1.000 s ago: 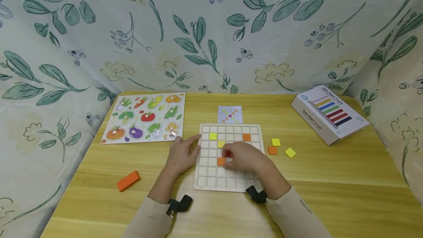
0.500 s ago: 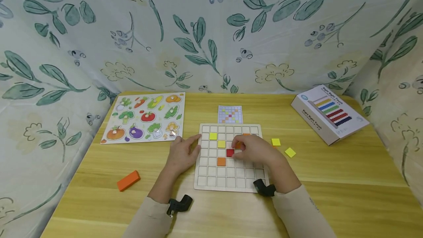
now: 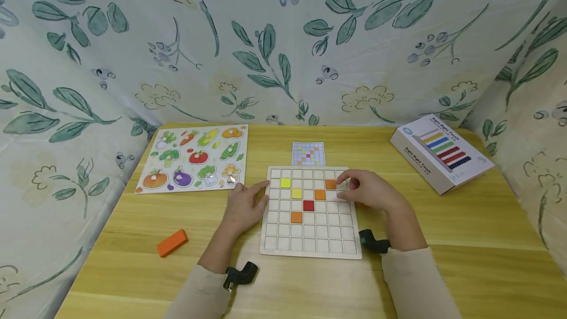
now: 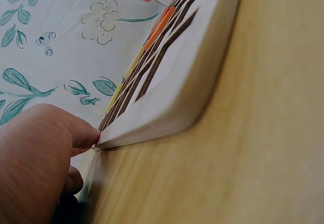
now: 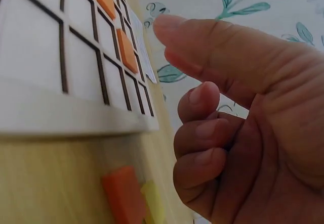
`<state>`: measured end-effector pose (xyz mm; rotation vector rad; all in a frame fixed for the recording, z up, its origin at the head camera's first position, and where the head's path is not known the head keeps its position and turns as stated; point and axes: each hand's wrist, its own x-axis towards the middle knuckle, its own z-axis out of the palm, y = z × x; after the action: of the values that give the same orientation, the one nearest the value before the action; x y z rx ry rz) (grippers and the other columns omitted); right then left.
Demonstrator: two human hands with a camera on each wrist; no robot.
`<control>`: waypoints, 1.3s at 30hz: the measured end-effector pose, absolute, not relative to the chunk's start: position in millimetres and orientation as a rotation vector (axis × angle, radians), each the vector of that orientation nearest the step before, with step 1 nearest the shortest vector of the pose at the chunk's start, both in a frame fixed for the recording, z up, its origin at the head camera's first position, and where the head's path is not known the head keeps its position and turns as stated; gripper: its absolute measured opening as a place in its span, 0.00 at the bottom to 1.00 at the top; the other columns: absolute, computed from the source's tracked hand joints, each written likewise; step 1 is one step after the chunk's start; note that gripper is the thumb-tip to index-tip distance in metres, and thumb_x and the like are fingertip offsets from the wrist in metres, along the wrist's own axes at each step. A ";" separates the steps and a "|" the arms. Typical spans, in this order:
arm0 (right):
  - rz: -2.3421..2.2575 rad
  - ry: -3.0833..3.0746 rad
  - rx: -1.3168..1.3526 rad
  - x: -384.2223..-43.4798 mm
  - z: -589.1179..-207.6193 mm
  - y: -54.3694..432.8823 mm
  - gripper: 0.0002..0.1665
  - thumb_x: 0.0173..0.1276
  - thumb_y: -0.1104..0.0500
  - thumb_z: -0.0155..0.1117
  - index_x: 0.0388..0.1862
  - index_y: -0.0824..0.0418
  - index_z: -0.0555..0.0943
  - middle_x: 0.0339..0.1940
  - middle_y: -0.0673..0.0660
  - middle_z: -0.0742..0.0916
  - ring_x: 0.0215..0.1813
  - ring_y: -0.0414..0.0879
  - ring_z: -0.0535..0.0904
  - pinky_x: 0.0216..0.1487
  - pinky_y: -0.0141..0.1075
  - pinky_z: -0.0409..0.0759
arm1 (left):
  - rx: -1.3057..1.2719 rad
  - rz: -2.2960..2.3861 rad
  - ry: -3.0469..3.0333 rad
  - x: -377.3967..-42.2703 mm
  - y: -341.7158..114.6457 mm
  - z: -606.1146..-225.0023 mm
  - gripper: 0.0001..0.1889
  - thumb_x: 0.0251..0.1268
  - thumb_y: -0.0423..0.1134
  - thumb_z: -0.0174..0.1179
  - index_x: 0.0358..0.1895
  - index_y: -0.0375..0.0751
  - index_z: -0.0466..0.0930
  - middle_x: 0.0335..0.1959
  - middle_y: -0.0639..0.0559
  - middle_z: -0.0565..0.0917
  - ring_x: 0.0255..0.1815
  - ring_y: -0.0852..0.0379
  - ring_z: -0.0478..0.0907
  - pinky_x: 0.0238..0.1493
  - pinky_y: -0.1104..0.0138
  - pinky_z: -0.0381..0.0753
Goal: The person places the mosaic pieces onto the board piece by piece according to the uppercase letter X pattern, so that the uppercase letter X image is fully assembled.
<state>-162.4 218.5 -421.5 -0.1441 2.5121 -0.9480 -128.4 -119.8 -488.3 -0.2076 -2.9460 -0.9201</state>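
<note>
A pale square grid board lies on the table. It carries two yellow tiles, one at the upper left and one diagonally below it. Two orange tiles sit at the upper right and just lower. A red tile is in the middle, with another orange tile to its lower left. My left hand touches the board's left edge with its fingertips. My right hand hovers over the board's right edge, thumb and forefinger parted, holding nothing.
Beside the board, loose orange and yellow tiles lie under the right hand, mostly hidden from the head view. A pattern card touches the board's far edge. Also around are a vegetable puzzle, an orange block and a box.
My right hand has moved from the middle of the board to its right edge, uncovering the red tile and the orange tiles at the upper right. My left hand has stayed put.
</note>
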 end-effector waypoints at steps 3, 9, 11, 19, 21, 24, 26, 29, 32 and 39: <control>-0.949 2.537 -0.115 -164.3 -422.3 232.9 0.20 0.66 0.49 0.73 0.55 0.51 0.82 0.34 0.56 0.75 0.35 0.50 0.72 0.34 0.38 0.68 | -0.201 -0.923 -2.948 -128.2 -119.7 -487.8 0.23 0.70 0.48 0.60 0.67 0.57 0.80 0.15 0.57 0.69 0.30 0.55 0.59 0.35 0.64 0.59; -0.956 2.575 -0.082 -165.7 -426.2 258.8 0.21 0.67 0.47 0.72 0.55 0.53 0.82 0.36 0.56 0.75 0.39 0.50 0.72 0.38 0.39 0.68 | -0.200 -0.913 -2.953 -128.3 -119.8 -488.6 0.22 0.71 0.48 0.60 0.67 0.57 0.80 0.15 0.57 0.69 0.30 0.56 0.59 0.35 0.64 0.58; -0.949 2.576 -0.057 -165.4 -427.0 266.4 0.22 0.68 0.46 0.71 0.57 0.53 0.82 0.37 0.56 0.75 0.40 0.50 0.72 0.38 0.39 0.69 | -0.199 -0.913 -2.957 -128.0 -119.9 -488.3 0.23 0.71 0.49 0.60 0.67 0.57 0.80 0.15 0.57 0.69 0.30 0.56 0.59 0.36 0.64 0.58; -0.916 2.549 0.052 -163.3 -429.3 290.5 0.24 0.70 0.48 0.69 0.62 0.54 0.81 0.42 0.57 0.76 0.45 0.51 0.72 0.39 0.38 0.70 | -0.194 -0.919 -2.966 -127.2 -119.5 -487.4 0.23 0.71 0.49 0.60 0.67 0.57 0.80 0.15 0.58 0.68 0.30 0.55 0.59 0.37 0.64 0.58; -0.910 2.537 0.071 -163.0 -430.3 293.5 0.25 0.69 0.48 0.69 0.62 0.54 0.81 0.43 0.57 0.76 0.46 0.51 0.71 0.41 0.38 0.69 | -0.201 -0.916 -2.960 -127.4 -119.5 -487.2 0.23 0.71 0.49 0.60 0.67 0.57 0.80 0.15 0.58 0.68 0.30 0.55 0.59 0.37 0.64 0.58; -0.910 2.515 0.074 -162.8 -432.1 295.7 0.25 0.68 0.48 0.70 0.63 0.53 0.81 0.42 0.56 0.76 0.45 0.51 0.71 0.40 0.38 0.69 | -0.213 -0.914 -2.952 -127.7 -119.6 -487.2 0.22 0.71 0.49 0.60 0.67 0.56 0.80 0.14 0.58 0.68 0.30 0.55 0.59 0.37 0.64 0.59; -0.910 2.503 0.071 -162.7 -432.9 296.2 0.26 0.68 0.49 0.70 0.63 0.54 0.81 0.41 0.56 0.76 0.43 0.51 0.71 0.38 0.38 0.69 | -0.219 -0.913 -2.948 -127.9 -119.7 -487.3 0.22 0.71 0.48 0.60 0.67 0.56 0.80 0.14 0.58 0.68 0.30 0.55 0.59 0.37 0.64 0.59; -0.917 2.486 0.081 -162.7 -433.5 296.0 0.26 0.68 0.50 0.71 0.63 0.54 0.80 0.41 0.57 0.76 0.42 0.51 0.71 0.37 0.38 0.69 | -0.221 -0.912 -2.948 -127.9 -119.8 -487.5 0.22 0.71 0.48 0.60 0.67 0.56 0.80 0.14 0.58 0.68 0.29 0.55 0.59 0.37 0.64 0.59; -0.912 2.480 0.094 -162.8 -433.9 295.5 0.26 0.68 0.50 0.71 0.62 0.54 0.80 0.42 0.57 0.75 0.42 0.51 0.71 0.38 0.38 0.69 | -0.216 -0.908 -2.951 -127.8 -119.9 -487.7 0.22 0.71 0.49 0.60 0.67 0.56 0.80 0.14 0.58 0.68 0.30 0.55 0.59 0.37 0.64 0.59; -0.883 2.492 0.088 -163.2 -434.7 292.9 0.25 0.67 0.50 0.72 0.61 0.55 0.80 0.42 0.57 0.76 0.42 0.51 0.71 0.37 0.38 0.69 | -0.202 -0.900 -2.953 -127.7 -119.7 -487.0 0.22 0.71 0.49 0.60 0.67 0.56 0.81 0.15 0.58 0.68 0.30 0.55 0.59 0.36 0.64 0.59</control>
<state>-163.2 292.9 -434.7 0.0879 2.4918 -0.8832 -127.7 -119.7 -487.0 -0.2018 -2.9533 -0.9004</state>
